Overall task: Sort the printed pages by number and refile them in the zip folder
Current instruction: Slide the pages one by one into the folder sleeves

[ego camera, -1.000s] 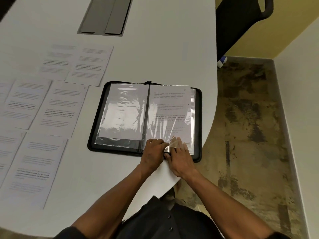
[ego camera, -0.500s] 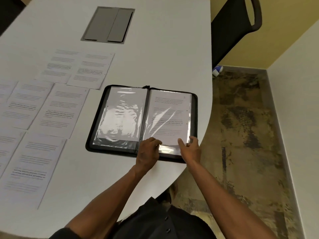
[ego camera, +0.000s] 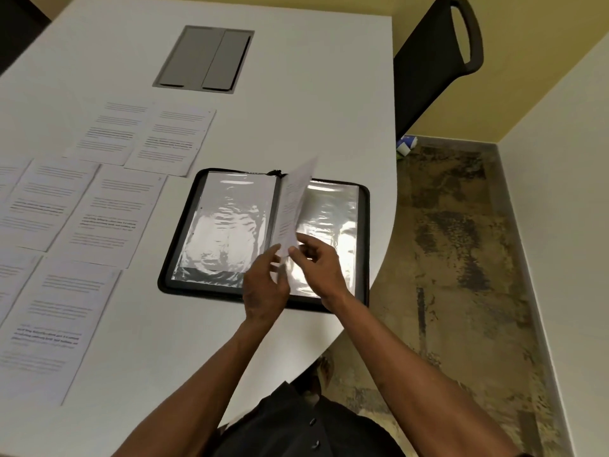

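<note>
Both our hands pinch one sleeved page (ego camera: 294, 206) at its near edge: left hand (ego camera: 263, 288) below the grip, right hand (ego camera: 321, 270) beside it, page standing above the open zip folder (ego camera: 184, 225).

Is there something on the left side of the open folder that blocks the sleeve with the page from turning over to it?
Nothing visible does. Both hands, left hand and right hand, hold the sleeve with the page upright at the spine; the zip folder left half shows only flat plastic sleeves.
</note>
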`<state>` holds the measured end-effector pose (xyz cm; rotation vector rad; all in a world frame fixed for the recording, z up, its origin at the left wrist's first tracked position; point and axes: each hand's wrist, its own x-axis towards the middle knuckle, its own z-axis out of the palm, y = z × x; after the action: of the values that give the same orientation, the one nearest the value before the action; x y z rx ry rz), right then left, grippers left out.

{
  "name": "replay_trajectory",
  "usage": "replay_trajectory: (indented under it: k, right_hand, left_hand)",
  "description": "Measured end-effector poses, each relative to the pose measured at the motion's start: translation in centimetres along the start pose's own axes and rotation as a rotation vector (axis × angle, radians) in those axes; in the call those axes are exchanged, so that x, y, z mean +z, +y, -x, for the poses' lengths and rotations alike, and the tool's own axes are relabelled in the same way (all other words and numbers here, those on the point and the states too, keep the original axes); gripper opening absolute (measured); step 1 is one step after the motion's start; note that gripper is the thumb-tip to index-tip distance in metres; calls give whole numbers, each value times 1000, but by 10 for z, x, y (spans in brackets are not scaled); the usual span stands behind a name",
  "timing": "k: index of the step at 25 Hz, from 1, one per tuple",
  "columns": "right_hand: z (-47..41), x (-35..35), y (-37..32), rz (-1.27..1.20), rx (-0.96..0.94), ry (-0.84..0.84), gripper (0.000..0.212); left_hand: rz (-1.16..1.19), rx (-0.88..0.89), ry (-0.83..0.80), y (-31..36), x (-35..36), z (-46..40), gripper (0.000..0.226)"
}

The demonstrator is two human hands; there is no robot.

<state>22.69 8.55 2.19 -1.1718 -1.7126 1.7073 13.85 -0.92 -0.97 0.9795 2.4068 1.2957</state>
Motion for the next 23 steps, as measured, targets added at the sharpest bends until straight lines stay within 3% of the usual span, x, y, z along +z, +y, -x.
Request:
replay_trajectory:
  k: [2,5,11,14,17,20,23]
  right_hand:
    - [2,1,-7,27,-28,-58,37]
    - [5,-5,-2,108,5,-79,36]
    - [17,-21,25,238,81,-103,33]
    - [18,-26,36,324,95,-108,38]
    - [15,-29,45,542,105,-181,50]
    - [14,-30,55,882,117,-366,62]
    - [17,-28,59,1102,129,-507,55]
  left_hand:
    - [-6,-118,145,-4,-14,-13,19]
    - [23,-293,239,-24,-41,-31,3]
    - [24,-548,313,-68,-75,-51,8]
    - [-1,-620,276,-75,-81,-54,19]
    - [-1,-647,247,-84,-84,-55,14]
    - [-9,-673,226,-104,-85,-59,42]
    - [-111,-658,148,-124,-86,-62,72]
